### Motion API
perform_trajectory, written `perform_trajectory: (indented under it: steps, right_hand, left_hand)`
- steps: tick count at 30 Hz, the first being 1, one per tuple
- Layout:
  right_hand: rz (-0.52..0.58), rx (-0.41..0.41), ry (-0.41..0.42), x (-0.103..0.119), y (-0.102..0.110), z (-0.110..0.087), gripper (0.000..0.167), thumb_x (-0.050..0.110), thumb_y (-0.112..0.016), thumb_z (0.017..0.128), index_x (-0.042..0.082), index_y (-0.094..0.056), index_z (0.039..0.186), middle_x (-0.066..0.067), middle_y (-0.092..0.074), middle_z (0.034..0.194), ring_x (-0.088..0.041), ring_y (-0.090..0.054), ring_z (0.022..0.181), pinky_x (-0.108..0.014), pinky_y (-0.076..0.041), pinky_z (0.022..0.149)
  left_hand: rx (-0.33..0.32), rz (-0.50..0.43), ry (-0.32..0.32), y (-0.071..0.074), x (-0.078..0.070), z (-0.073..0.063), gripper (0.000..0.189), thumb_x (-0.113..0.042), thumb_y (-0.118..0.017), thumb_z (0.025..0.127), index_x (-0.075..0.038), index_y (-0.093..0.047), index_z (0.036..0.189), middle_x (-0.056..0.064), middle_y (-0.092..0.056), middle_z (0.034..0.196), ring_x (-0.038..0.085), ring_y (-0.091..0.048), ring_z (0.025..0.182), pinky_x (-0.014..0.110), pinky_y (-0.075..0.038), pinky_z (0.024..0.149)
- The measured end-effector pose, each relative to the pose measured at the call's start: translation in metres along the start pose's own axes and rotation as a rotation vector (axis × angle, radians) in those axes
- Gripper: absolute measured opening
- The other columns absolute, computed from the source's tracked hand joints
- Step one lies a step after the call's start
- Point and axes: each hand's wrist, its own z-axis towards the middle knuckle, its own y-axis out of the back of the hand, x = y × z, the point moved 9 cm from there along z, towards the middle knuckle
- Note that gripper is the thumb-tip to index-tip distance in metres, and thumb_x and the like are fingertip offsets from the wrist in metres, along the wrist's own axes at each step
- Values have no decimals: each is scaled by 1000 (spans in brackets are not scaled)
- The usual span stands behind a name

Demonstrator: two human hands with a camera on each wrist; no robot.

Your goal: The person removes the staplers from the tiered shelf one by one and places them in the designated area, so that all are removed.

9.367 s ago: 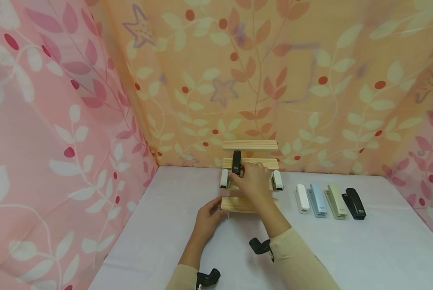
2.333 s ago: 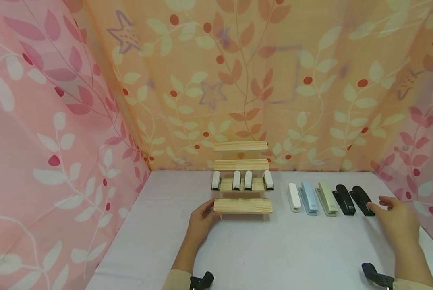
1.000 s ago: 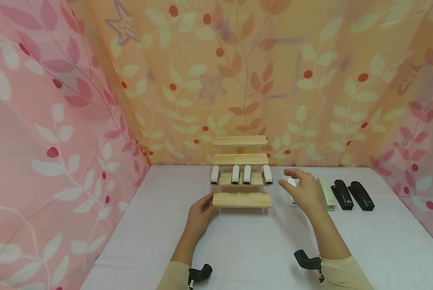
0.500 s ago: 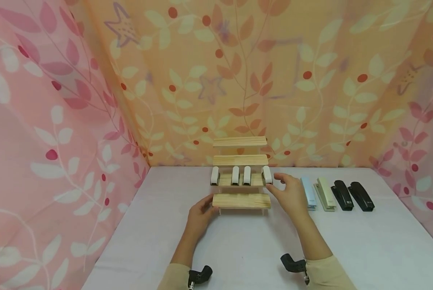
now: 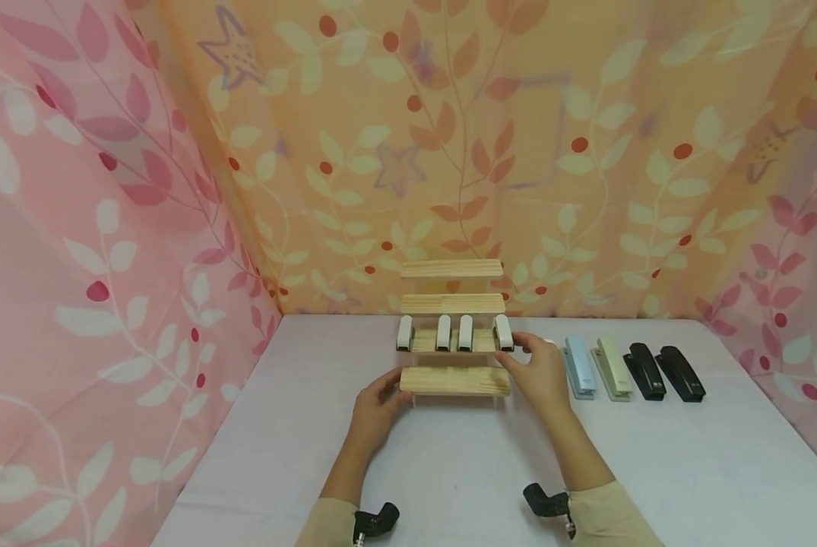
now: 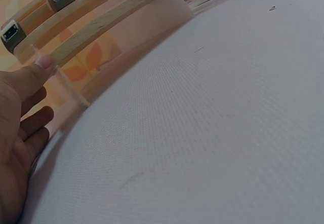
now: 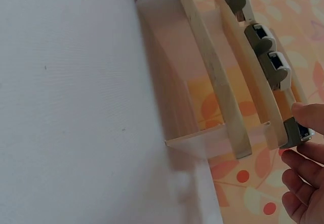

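A tiered wooden rack [image 5: 454, 380] with clear side supports stands before the back curtain. On its second board from the bottom sit several white-topped staplers, among them one at the left end [image 5: 405, 332] and two in the middle. My left hand [image 5: 372, 414] holds the left end of the lowest board, thumb on its front edge. At the rack's right side my right hand [image 5: 539, 376] grips the rightmost white-topped stapler [image 5: 503, 332]. In the right wrist view, thumb and index finger pinch that stapler's dark front end [image 7: 292, 133] at the board's end.
Right of the rack, a row lies on the white cloth: a white stapler mostly hidden behind my right hand, a light blue stapler [image 5: 579, 367], a pale green stapler [image 5: 612, 368], a black stapler [image 5: 644, 371] and another black stapler [image 5: 680, 372]. Floral curtains close in the back and sides.
A black stapler earlier at the rack now lies at the row's right end. My right hand has come left from there to the rack's rightmost stapler. My left hand stays on the rack.
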Motion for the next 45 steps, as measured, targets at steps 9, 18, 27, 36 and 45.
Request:
perform_trajectory:
  steps: [9, 18, 27, 36, 45]
  right_hand:
    - [6, -44, 18, 2, -1, -3, 50, 29, -84, 87, 1, -69, 125, -18, -72, 120, -35, -62, 108, -52, -50, 95]
    - [11, -72, 14, 0, -2, 0, 48, 32, -84, 87, 2, -71, 121, -16, -73, 115, -33, -61, 106, -50, -50, 92]
    - [6, -67, 41, 6, -2, 3, 48, 33, -85, 85, 0, -71, 117, -20, -72, 113, -36, -60, 107, -52, -49, 93]
    - [40, -79, 57, 12, 11, 2, 46, 30, -85, 86, -1, -71, 117, -21, -71, 113, -38, -59, 109, -52, -48, 94]
    - [0, -137, 156, 20, 49, -5, 43, 28, -87, 83, 1, -72, 113, -19, -71, 106, -36, -59, 106, -51, -48, 85]
  left_hand:
    - [-2, 5, -3, 1, 1, -2, 63, -44, -79, 86, -19, -62, 142, -2, -63, 142, 24, -54, 138, 48, -39, 120]
    - [1, -8, -17, 3, -1, -2, 64, -44, -79, 86, -18, -61, 142, -2, -63, 142, 23, -55, 138, 48, -40, 120]
    - [-11, -27, -4, 6, -1, 0, 64, -44, -80, 85, -20, -62, 141, -2, -63, 143, 24, -54, 139, 48, -40, 120]
    - [-4, -40, 0, 1, 1, 0, 62, -41, -81, 85, -19, -63, 140, -1, -63, 142, 25, -53, 139, 49, -39, 120]
    - [0, -27, 11, 0, 0, -1, 62, -39, -81, 86, -19, -62, 141, -1, -64, 142, 24, -54, 139, 46, -40, 120]
